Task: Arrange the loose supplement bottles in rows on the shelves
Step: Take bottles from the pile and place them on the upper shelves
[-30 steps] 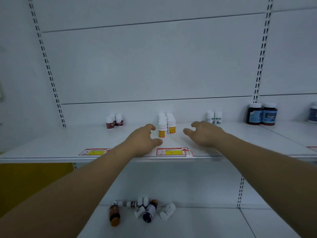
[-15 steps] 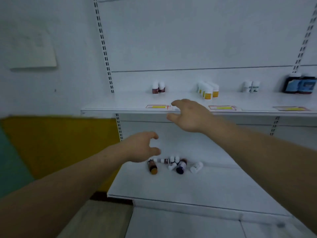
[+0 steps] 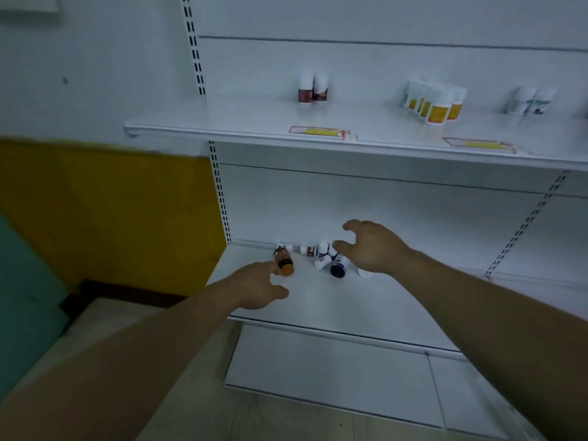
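Observation:
Several loose bottles lie on their sides at the back of the lower shelf [image 3: 318, 310]: an amber bottle with an orange cap [image 3: 284, 261], small white bottles [image 3: 321, 253] and a dark bottle [image 3: 338, 266]. My left hand [image 3: 259, 289] hovers just in front of the amber bottle, fingers apart, holding nothing. My right hand [image 3: 370, 246] is spread open over the right side of the pile, partly hiding a white bottle [image 3: 365, 273]. On the upper shelf [image 3: 241, 128] stand a red-labelled pair [image 3: 312, 89], a row of yellow-labelled bottles [image 3: 436, 103] and a white pair [image 3: 529, 101].
Price tags [image 3: 319, 132] lie along the upper shelf's front edge. A slotted upright [image 3: 219, 192] marks the shelving's left end. A yellow and teal wall [image 3: 105, 211] is to the left, and floor [image 3: 286, 418] lies below the base panel.
My view has dropped from the upper shelf to the lower one. Both hands have moved down from the upper shelf's edge to the pile of loose bottles.

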Demonstrator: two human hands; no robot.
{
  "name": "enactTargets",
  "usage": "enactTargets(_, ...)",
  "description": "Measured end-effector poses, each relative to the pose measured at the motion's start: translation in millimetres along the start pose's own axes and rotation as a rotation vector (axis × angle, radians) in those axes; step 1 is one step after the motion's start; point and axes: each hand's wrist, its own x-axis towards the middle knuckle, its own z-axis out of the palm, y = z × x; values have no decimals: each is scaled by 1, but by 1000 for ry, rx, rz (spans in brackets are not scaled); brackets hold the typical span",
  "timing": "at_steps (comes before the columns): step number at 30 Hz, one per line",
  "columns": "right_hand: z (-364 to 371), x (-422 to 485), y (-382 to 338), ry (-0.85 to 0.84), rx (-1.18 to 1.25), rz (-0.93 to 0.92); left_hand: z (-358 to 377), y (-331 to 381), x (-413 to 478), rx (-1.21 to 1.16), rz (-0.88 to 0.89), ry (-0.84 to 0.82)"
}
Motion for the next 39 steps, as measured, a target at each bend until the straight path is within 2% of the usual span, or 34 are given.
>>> enactTargets(4,36,58,38,-64,85,50,5,-1,68,-8,-21,-7)
enactTargets(11,124,159,92,-207,18,45,30,-14,206,40,29,19)
enactTargets(13,146,178,98,-174,-17,15,41,-18,241,87,53,40)
enactTargets(18,204,222,108,-118,-331,-94,70,-30,315,134,113,160)
enactTargets(23,250,240,124,-88,-492,-109,92,-35,367,177,129,176)
enactTargets(27,263,241,136,83,-536,-179,98,-31,390,325,173,218)
enactTargets(30,259,241,137,269,-503,-285,105,-30,393,492,129,257)
enactTargets(32,255,237,135,122,-500,-258,113,-32,392,545,116,287)
enactTargets(35,251,233,140,88,-480,-243,117,-29,387,553,169,359)
enactTargets(37,245,222,138,180,-351,-285,110,-26,376,412,179,399)
enactTargets(39,236,212,137,281,-103,-231,97,-27,355,130,168,410)
